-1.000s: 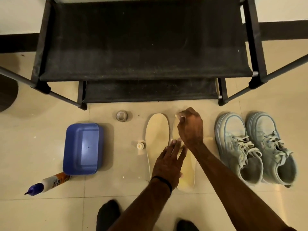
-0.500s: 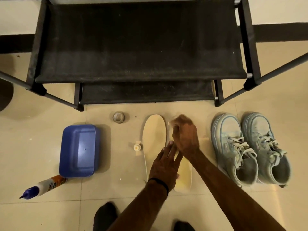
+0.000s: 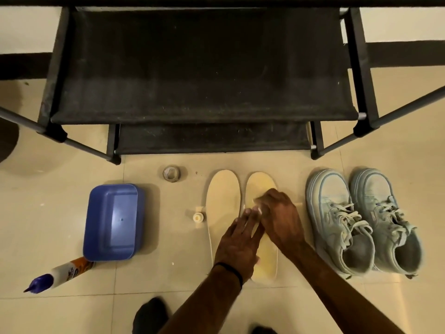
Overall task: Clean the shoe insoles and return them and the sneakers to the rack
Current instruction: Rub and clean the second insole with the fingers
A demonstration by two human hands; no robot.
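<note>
The rack [image 3: 202,68] is standing bare while the sneakers [image 3: 361,220] are waiting beside two insoles [image 3: 222,196] on the floor; the left hand [image 3: 237,247] is pressing flat, the right hand [image 3: 280,218] is scrubbing, its grip unclear. Returning everything is still pending.

Bare floor [image 3: 168,280] lies open between the blue tub [image 3: 112,222] and the insoles [image 3: 222,201]. Only a small bottle cap [image 3: 198,216] and a tape roll [image 3: 171,174] sit there. The sneakers [image 3: 361,220] block the right side; the rack [image 3: 202,75] closes off the far side.
</note>
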